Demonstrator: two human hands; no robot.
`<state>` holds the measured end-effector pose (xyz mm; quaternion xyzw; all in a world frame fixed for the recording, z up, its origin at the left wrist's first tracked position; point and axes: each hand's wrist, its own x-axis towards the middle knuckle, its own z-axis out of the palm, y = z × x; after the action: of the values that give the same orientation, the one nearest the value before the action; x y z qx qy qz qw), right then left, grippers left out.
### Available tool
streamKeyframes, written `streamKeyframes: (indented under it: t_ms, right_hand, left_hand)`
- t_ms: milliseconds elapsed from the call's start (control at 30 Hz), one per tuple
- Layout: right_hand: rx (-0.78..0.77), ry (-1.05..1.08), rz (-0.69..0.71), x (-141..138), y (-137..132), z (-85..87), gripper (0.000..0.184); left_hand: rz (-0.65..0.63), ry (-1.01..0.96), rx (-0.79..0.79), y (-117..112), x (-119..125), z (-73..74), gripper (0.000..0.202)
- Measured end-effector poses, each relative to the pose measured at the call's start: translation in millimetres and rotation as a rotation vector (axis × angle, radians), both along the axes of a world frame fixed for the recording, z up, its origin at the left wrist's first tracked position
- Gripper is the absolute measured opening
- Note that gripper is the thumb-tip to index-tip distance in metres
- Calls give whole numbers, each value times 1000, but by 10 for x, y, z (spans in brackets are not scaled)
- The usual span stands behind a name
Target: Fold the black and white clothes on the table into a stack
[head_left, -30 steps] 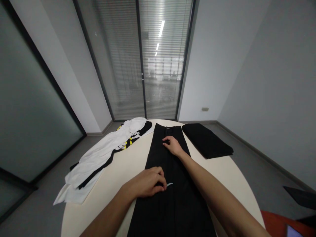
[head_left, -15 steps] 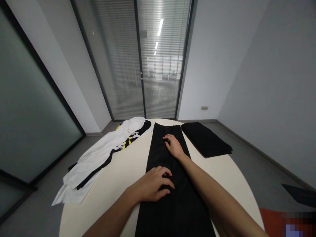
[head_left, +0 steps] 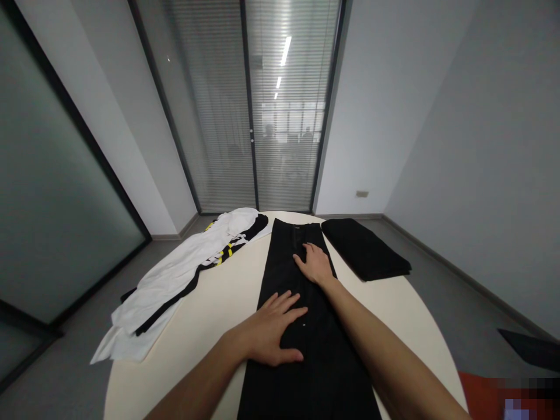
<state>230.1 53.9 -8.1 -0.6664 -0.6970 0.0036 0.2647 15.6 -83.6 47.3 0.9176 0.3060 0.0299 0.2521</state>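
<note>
A pair of black trousers (head_left: 315,373) lies lengthwise on the round cream table (head_left: 219,326), its waistband at the far end. My left hand (head_left: 275,329) rests on the trousers around mid-length, palm down with fingers spread. Farther up, near the waistband, my right hand (head_left: 315,265) lies on the right part of the cloth, fingers stretched out. Both hands are open and grip nothing. A tiny white speck shows on the black cloth beside my left fingers. The near end of the trousers runs out of view.
Left on the table is a heap of white clothing (head_left: 175,274) with black and yellow trim, hanging over the edge. A folded black garment (head_left: 365,248) sits at the right. Behind stands a glass door with blinds (head_left: 284,163). Something red (head_left: 476,396) shows at lower right.
My left hand has flattened, its fingers spreading wider on the cloth. My right hand has slid slightly right and nearer to me. The trousers stay in place.
</note>
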Motion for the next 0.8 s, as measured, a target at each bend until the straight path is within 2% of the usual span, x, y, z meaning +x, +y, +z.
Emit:
streamKeyframes:
  t_ms: [100, 200, 333, 467, 567, 733, 800]
  right_hand:
    - [-70, 37, 105, 77, 50, 2, 61]
    - [-132, 159, 252, 215, 112, 44, 45]
    - [-80, 189, 369, 356, 115, 35, 38]
    - [-58, 61, 368, 323, 33, 8, 38]
    - [-85, -19, 328, 259, -21, 93, 35]
    - [-127, -70, 244, 209, -76, 275, 43]
    - [-112, -64, 232, 200, -78, 284, 43]
  left_hand:
    - [-27, 7, -1, -6, -17, -22, 96]
    - [-29, -42, 28, -10, -33, -30, 92]
    - [-38, -98, 66, -6, -31, -37, 91]
    - [-45, -84, 34, -40, -16, -52, 104]
    - [-52, -68, 12, -103, 0, -15, 112]
    - [-88, -127, 95, -151, 64, 94, 73]
    - [-71, -126, 162, -128, 89, 77, 74]
